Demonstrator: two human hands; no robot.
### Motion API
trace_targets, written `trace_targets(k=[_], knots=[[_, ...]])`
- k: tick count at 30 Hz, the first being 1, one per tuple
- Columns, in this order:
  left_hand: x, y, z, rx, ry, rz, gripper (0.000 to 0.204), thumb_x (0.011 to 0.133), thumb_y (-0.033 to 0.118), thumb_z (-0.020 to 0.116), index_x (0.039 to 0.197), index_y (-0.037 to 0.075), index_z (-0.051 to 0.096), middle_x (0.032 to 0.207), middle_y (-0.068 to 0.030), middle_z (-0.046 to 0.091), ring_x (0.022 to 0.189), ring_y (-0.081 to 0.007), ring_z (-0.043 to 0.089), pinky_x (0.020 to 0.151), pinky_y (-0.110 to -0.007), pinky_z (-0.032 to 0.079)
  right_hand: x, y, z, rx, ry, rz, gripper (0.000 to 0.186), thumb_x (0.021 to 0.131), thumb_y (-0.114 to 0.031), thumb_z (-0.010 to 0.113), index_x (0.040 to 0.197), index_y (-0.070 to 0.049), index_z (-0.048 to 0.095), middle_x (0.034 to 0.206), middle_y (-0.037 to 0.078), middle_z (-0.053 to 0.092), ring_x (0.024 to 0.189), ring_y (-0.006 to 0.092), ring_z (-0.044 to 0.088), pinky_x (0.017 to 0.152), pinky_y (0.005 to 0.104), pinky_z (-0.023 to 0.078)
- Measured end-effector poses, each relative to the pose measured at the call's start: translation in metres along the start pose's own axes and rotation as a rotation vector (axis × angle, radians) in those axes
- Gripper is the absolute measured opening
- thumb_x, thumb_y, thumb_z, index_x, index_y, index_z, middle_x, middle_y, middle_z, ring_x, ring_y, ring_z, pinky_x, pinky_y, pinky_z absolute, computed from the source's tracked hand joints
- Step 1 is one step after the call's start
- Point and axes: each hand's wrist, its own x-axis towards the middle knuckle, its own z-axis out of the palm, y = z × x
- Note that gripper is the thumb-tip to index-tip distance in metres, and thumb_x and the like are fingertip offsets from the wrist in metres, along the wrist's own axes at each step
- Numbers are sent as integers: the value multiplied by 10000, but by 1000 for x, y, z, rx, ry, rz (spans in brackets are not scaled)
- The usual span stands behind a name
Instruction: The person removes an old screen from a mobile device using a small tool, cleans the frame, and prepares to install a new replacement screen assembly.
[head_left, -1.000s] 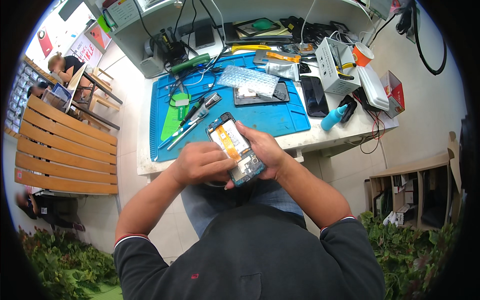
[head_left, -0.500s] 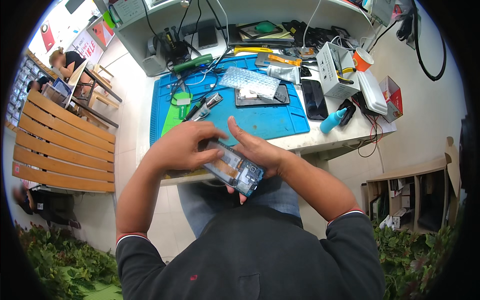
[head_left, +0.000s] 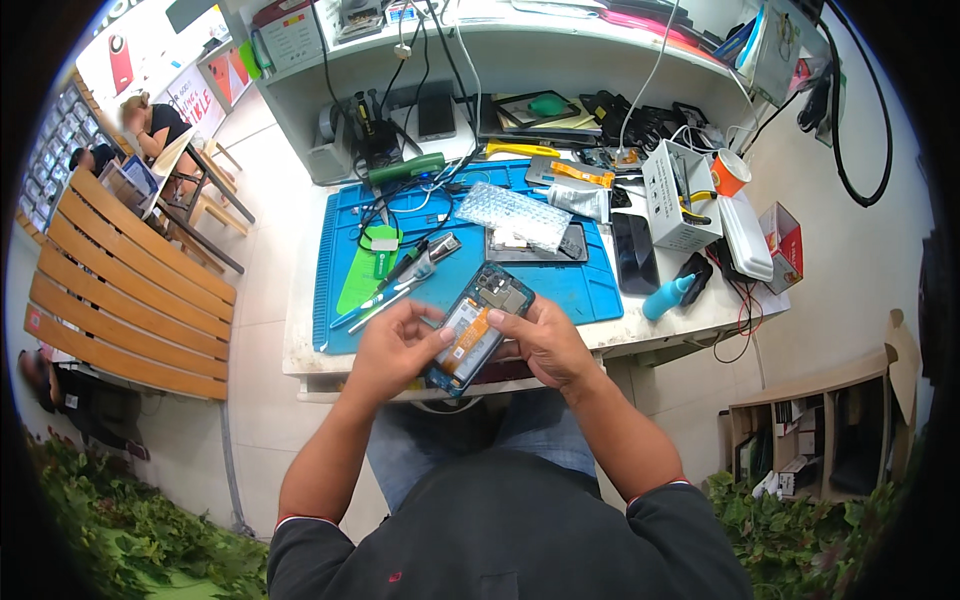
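Observation:
An opened smartphone [head_left: 466, 340] with its back cover off is held over the desk's front edge, tilted with its camera end pointing up and right. Its battery, an orange ribbon cable and part of the board are exposed. My left hand [head_left: 392, 345] grips the lower left side, thumb on the battery area. From the other side my right hand [head_left: 556, 348] holds the phone, its thumb on the orange ribbon and fingers underneath. Just beyond lies a blue repair mat [head_left: 590, 300], bearing a sheet of bubble wrap [head_left: 515, 212] partly over another opened device [head_left: 572, 243].
Left on the mat are a green card [head_left: 360, 290], tweezers and slim tools [head_left: 385, 300]. To the right stand a light blue bottle [head_left: 667, 298], a black phone [head_left: 634, 255] and a white box of tools [head_left: 680, 225]. Cables and a yellow cutter [head_left: 520, 149] lie behind.
The phone has been turned so its camera end, formerly at lower right, points up and right. Both hands moved with it; my left hand went from over the phone to its lower left side.

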Motion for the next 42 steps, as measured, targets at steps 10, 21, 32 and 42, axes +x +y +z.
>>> trace_targets(k=[10, 21, 32, 42], knots=[[8, 16, 28, 482, 215, 616, 153, 826, 48, 888, 953, 30, 803, 923, -76, 728, 789, -155, 679, 700, -286, 551, -15, -12, 18, -182, 5, 32, 271, 1078, -167, 670, 1280, 3, 611, 1127, 77, 735, 1011, 160, 748, 774, 326, 676], [9, 9, 32, 748, 281, 860, 188, 781, 8, 866, 949, 22, 781, 882, -112, 733, 725, -248, 724, 625, -337, 577, -16, -8, 22, -223, -7, -37, 249, 1084, -120, 634, 1295, 7, 595, 1112, 64, 731, 950, 136, 747, 749, 319, 673], [13, 13, 11, 43, 44, 67, 250, 903, 82, 854, 1095, -10, 723, 959, -39, 748, 817, -108, 707, 690, -255, 563, -18, -9, 10, -234, -20, 32, 322, 1051, -162, 676, 1320, -8, 589, 1125, 84, 736, 941, 155, 763, 715, 314, 683], [18, 4, 11, -311, -149, -171, 281, 874, 141, 884, 1069, -7, 745, 952, -47, 754, 836, -95, 658, 727, -245, 501, -10, -5, 0, -284, -71, 17, 362, 1028, -142, 682, 1352, -13, 585, 1099, 61, 721, 912, 111, 719, 716, 286, 633]])
